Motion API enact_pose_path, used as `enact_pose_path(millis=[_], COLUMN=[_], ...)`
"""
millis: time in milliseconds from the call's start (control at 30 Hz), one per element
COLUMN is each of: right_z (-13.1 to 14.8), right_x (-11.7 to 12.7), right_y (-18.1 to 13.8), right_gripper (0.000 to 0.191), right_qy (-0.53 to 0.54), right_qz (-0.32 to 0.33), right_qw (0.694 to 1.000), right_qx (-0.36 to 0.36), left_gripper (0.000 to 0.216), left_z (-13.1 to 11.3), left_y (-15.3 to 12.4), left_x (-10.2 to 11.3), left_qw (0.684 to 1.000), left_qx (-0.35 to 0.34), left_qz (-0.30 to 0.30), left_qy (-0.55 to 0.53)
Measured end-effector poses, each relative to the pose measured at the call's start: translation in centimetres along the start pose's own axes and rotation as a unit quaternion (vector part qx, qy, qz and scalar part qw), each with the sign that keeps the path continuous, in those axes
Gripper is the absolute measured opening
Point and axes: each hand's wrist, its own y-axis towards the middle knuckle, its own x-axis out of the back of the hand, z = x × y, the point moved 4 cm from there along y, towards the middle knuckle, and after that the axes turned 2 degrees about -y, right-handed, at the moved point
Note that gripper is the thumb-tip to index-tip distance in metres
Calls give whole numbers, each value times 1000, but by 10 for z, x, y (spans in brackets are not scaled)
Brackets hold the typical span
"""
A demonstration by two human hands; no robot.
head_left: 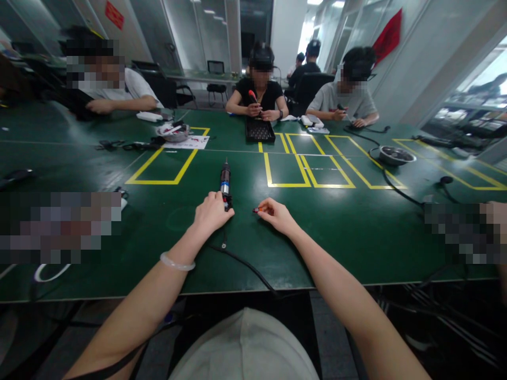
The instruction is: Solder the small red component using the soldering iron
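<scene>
An electric screwdriver, dark with a silver and blue band, lies on the green table with its thin bit pointing away from me. My left hand is closed around its rear end, and the fingers partly hide the grip. A black cable runs from near there toward the table's front edge. To the right, my right hand pinches a small orange and dark piece between thumb and fingertips, just above or on the table. Its exact kind is too small to make out. The two hands are apart.
Yellow tape rectangles mark the green table. A black tray stands before a person opposite. A bowl of parts is back left, a metal bowl back right. Other people sit around; a black cable crosses the right side.
</scene>
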Motion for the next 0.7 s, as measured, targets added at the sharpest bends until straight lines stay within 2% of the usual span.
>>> enact_pose_path(millis=[133, 267, 400, 700], right_z=[4, 3, 2, 0], right_x=[4, 7, 7, 7], right_y=[1, 1, 0, 2], right_gripper=[15, 14, 15, 19], right_qy=[-49, -67, -57, -30], right_qz=[-30, -49, -47, -56], right_qw=[998, 996, 997, 998], right_qx=[26, 30, 20, 18], left_gripper=[52, 53, 55, 55], left_z=[-37, -59, -65, -63], left_y=[-13, -20, -23, -24], left_x=[-6, -10, -12, -12], left_qw=[999, 996, 995, 993], left_qx=[-42, -73, -94, -109], left_qz=[-14, -22, -22, -24], left_qy=[-14, -34, -38, -37])
